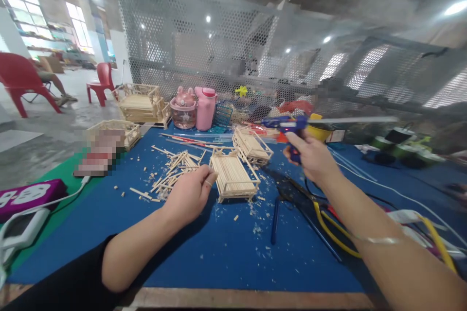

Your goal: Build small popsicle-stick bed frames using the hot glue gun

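Note:
My left hand [189, 192] is closed in a pinch at the left side of a small bed-shaped model made of wooden sticks [233, 175]. A small wooden piece [215, 175] shows at its fingertips, partly hidden. My right hand [308, 153] is wrapped round the grip of a blue hot glue gun [292, 124], held above the mat with its nozzle pointing left. A long, pale glue stick [357, 119] juts from the gun's back. Behind the model stands a similar stick model [251, 146]. Loose short sticks [178, 170] lie heaped left of it.
On the blue mat [226, 252] lie a dark tool with blue handles [275, 218] and yellow tool handles [324, 223]. More stick models [138, 102], a pink bottle [206, 109] and a pink basket [183, 115] stand at the back. A phone [100, 153] on a cable is at left.

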Tool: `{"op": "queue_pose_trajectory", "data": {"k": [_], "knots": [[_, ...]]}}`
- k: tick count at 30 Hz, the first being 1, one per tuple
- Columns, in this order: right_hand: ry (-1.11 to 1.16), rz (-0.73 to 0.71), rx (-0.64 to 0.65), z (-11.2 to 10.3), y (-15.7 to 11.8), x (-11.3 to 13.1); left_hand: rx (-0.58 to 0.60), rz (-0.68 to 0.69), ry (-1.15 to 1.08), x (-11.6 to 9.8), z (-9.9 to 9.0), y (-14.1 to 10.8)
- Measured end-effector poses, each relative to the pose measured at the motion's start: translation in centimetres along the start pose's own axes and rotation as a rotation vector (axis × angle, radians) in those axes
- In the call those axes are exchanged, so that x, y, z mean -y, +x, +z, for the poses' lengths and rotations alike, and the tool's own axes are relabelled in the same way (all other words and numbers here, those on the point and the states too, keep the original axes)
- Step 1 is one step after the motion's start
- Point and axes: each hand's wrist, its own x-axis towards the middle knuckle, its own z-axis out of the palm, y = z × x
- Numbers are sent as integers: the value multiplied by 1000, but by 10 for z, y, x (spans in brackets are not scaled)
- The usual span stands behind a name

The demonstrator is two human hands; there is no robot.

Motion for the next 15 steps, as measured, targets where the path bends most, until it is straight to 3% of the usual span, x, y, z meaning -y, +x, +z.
{"op": "queue_pose_trajectory", "data": {"k": [3, 7, 10, 15], "knots": [[302, 48, 77, -15, -65, 7, -27, -29, 28, 0, 2, 0], [186, 69, 178, -18, -127, 2, -10, -24, -138, 3, 4, 4], [49, 74, 254, -7, -143, -7, 24, -57, -268, 6, 6, 8], [31, 25, 310, 12, -140, -12, 63, -105, -353, 11, 7, 11]]}}
